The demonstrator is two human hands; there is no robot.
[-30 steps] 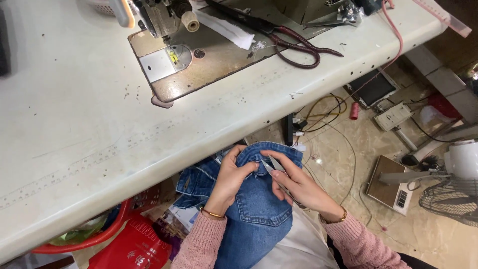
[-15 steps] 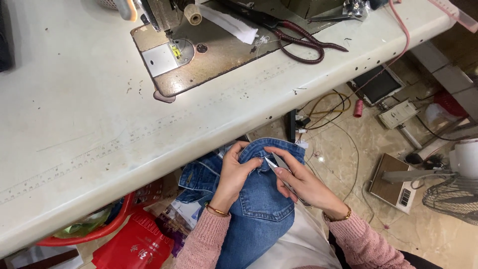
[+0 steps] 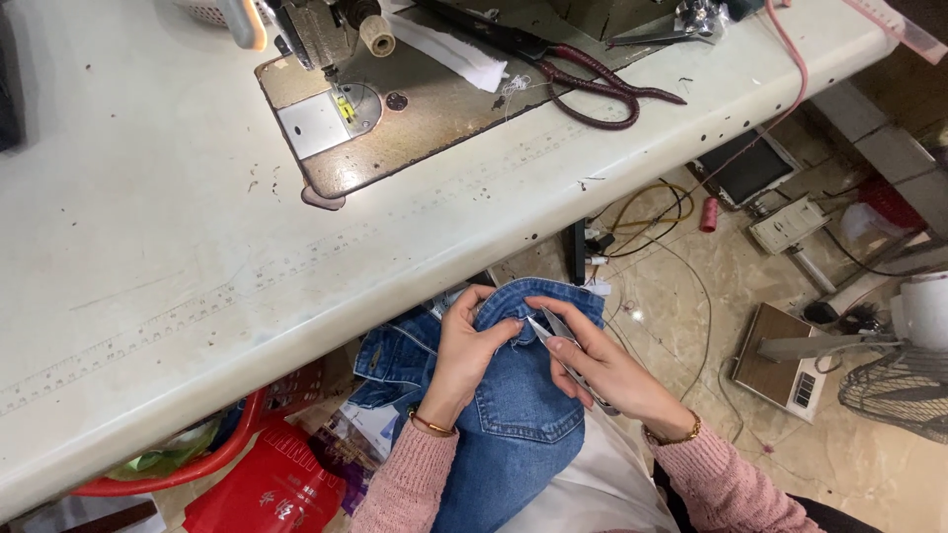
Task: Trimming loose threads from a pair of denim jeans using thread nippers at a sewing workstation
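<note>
A pair of blue jeans (image 3: 518, 405) lies on my lap below the table's edge, a back pocket facing up. My left hand (image 3: 466, 347) pinches the denim near the top of the garment. My right hand (image 3: 597, 363) holds small metal thread snips (image 3: 553, 334), their tips touching the denim right beside my left thumb. Both wrists wear thin bracelets and pink knitted sleeves.
The white sewing table (image 3: 178, 247) spans the upper view, with the sewing machine (image 3: 326, 89) and dark-red-handled scissors (image 3: 602, 84) on it. A red basket (image 3: 188, 474) and red bag (image 3: 267, 489) sit under the table at left. Cables, a foot pedal (image 3: 790, 365) and a fan (image 3: 904, 390) lie at right.
The hands stay on the jeans in almost the same place. The snips' tips have shifted slightly toward my left thumb; the view has drifted a little.
</note>
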